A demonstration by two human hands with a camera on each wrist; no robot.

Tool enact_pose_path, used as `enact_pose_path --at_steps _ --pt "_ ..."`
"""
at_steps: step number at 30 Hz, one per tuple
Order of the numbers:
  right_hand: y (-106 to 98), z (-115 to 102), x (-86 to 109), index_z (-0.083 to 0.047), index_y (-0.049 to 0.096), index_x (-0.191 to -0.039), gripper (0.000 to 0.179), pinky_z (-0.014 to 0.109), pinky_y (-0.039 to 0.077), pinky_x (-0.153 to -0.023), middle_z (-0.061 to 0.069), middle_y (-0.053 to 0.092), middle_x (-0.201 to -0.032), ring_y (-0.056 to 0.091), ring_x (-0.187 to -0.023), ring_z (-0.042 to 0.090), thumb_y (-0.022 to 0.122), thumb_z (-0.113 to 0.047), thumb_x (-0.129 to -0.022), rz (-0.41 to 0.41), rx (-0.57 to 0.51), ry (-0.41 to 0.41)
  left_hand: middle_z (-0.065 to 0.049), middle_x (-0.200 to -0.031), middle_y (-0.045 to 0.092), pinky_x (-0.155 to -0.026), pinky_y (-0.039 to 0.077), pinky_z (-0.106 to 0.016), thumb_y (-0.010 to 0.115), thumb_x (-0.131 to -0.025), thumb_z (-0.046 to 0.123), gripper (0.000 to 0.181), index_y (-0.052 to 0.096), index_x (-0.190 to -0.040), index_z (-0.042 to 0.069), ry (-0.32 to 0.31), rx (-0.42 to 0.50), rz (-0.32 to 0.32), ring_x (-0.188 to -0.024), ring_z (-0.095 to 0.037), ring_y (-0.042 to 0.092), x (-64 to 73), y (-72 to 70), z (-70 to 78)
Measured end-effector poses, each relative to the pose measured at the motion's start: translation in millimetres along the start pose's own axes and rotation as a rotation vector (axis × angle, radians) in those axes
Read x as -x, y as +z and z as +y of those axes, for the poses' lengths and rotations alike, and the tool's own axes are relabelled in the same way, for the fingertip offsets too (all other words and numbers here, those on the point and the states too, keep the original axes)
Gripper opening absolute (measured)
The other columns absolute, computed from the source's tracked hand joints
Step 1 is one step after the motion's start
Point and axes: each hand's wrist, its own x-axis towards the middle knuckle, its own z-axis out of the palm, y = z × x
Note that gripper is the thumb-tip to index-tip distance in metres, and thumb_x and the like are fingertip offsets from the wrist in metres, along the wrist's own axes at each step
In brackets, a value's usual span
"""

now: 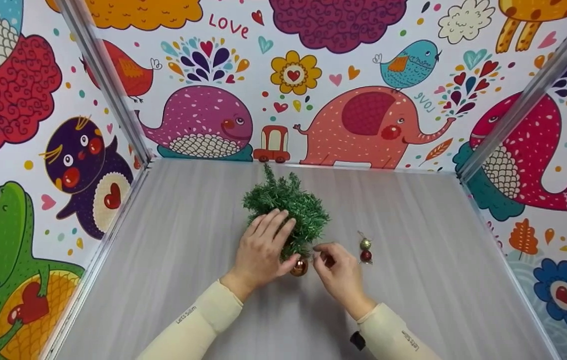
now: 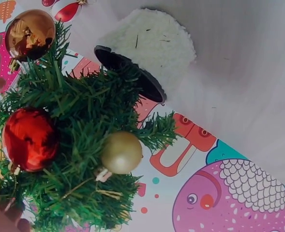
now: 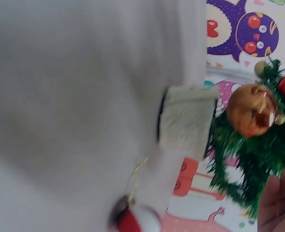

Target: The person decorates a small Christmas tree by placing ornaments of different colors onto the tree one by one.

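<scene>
A small artificial Christmas tree (image 1: 288,200) with green tinsel needles has a white, rough-surfaced pot (image 2: 152,38). My left hand (image 1: 262,250) rests on its foliage, fingers extended, thumb beside a shiny copper bauble (image 1: 299,267). My right hand (image 1: 339,270) is to the right of that bauble, thumb and index pinching close by its hanging cord, which is partly hidden. In the right wrist view the copper bauble's cap and cord point towards the curled fingers (image 3: 277,198). A red bauble (image 2: 30,139) and a matte gold bauble (image 2: 122,152) sit among the branches.
To the right on the grey table (image 1: 423,280) lie a gold bauble (image 1: 365,244) and a red one (image 1: 366,256). A red-and-white bauble (image 3: 138,220) with a gold loop shows in the right wrist view. Cartoon-printed walls with metal corner posts (image 1: 108,85) enclose the table.
</scene>
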Motion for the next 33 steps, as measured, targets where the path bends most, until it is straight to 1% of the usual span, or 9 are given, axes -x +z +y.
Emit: enact_pose_path --at_steps 4,6,9,13,18,22,28,31,33 --pt "-14.3 17.2 8.0 -0.014 0.072 -0.099 0.021 0.021 0.049 -0.057 -0.011 0.062 -0.082 0.058 -0.067 0.003 0.076 -0.005 -0.08 -0.032 0.075 0.026 -0.018 -0.139 0.053 -0.109 0.037 -0.047 0.084 -0.069 0.054 0.089 0.055 -0.136 0.003 -0.072 0.01 -0.013 -0.129 -0.034 0.049 0.8 0.3 -0.5" --pt "-22.0 27.3 13.2 -0.013 0.071 -0.1 0.023 0.023 0.05 -0.058 -0.009 0.063 -0.083 0.06 -0.069 0.005 0.077 -0.006 -0.079 -0.051 0.121 0.047 -0.019 -0.139 0.053 -0.109 0.037 -0.047 0.083 -0.068 0.056 0.091 0.055 -0.136 0.003 -0.098 -0.005 -0.034 -0.128 -0.034 0.05 0.8 0.9 -0.6" --pt "-32.1 43.0 21.4 -0.012 0.07 -0.101 0.024 0.027 0.051 -0.058 -0.007 0.062 -0.084 0.061 -0.07 0.009 0.076 -0.006 -0.078 -0.067 0.186 0.075 -0.018 -0.135 0.056 -0.106 0.039 -0.048 0.082 -0.068 0.059 0.092 0.055 -0.135 0.002 -0.119 -0.032 -0.06 -0.123 -0.034 0.054 0.3 1.5 -0.8" --pt "-44.2 61.7 31.1 -0.012 0.07 -0.1 0.023 0.03 0.051 -0.057 -0.006 0.063 -0.085 0.062 -0.072 0.012 0.076 -0.007 -0.078 -0.077 0.253 0.114 -0.018 -0.131 0.058 -0.104 0.041 -0.049 0.08 -0.07 0.061 0.09 0.056 -0.134 0.003 -0.119 -0.049 -0.073 -0.116 -0.035 0.057 -1.8 0.9 -0.5" --pt "-57.0 78.0 38.9 -0.013 0.07 -0.101 0.025 0.035 0.052 -0.059 -0.004 0.065 -0.091 0.065 -0.077 0.017 0.077 -0.008 -0.078 -0.088 0.305 0.162 -0.018 -0.136 0.056 -0.104 0.04 -0.049 0.079 -0.071 0.059 0.087 0.057 -0.135 0.003 -0.09 -0.046 -0.07 -0.119 -0.035 0.056 -4.3 0.8 0.4" --pt "-64.3 89.3 40.8 -0.013 0.07 -0.103 0.028 0.039 0.051 -0.06 -0.001 0.066 -0.097 0.065 -0.081 0.02 0.078 -0.008 -0.077 -0.108 0.326 0.207 -0.018 -0.138 0.055 -0.105 0.04 -0.048 0.08 -0.072 0.056 0.083 0.058 -0.134 0.005 -0.065 -0.061 -0.082 -0.122 -0.034 0.054 -3.7 1.1 0.0" --pt "-70.2 103.1 39.3 -0.011 0.069 -0.106 0.031 0.045 0.051 -0.062 0.002 0.065 -0.101 0.065 -0.086 0.021 0.078 -0.01 -0.077 -0.126 0.376 0.289 -0.017 -0.136 0.057 -0.105 0.039 -0.048 0.08 -0.074 0.053 0.079 0.059 -0.133 0.006 -0.072 -0.063 -0.098 -0.121 -0.033 0.055 -2.7 1.0 -1.2" --pt "-67.6 103.0 35.6 -0.011 0.069 -0.106 0.029 0.045 0.052 -0.063 0.002 0.065 -0.1 0.064 -0.086 0.021 0.077 -0.011 -0.078 -0.136 0.369 0.289 -0.017 -0.135 0.057 -0.105 0.04 -0.048 0.08 -0.074 0.054 0.079 0.059 -0.133 0.006 -0.076 -0.058 -0.097 -0.12 -0.033 0.055 -2.6 1.5 -1.6" --pt "-63.7 100.2 32.4 -0.011 0.069 -0.105 0.029 0.045 0.052 -0.064 0.001 0.064 -0.099 0.064 -0.086 0.021 0.078 -0.011 -0.077 -0.149 0.363 0.259 -0.018 -0.134 0.058 -0.104 0.04 -0.048 0.079 -0.073 0.055 0.08 0.059 -0.132 0.006 -0.078 -0.054 -0.096 -0.119 -0.033 0.056 -2.9 2.2 -1.3"
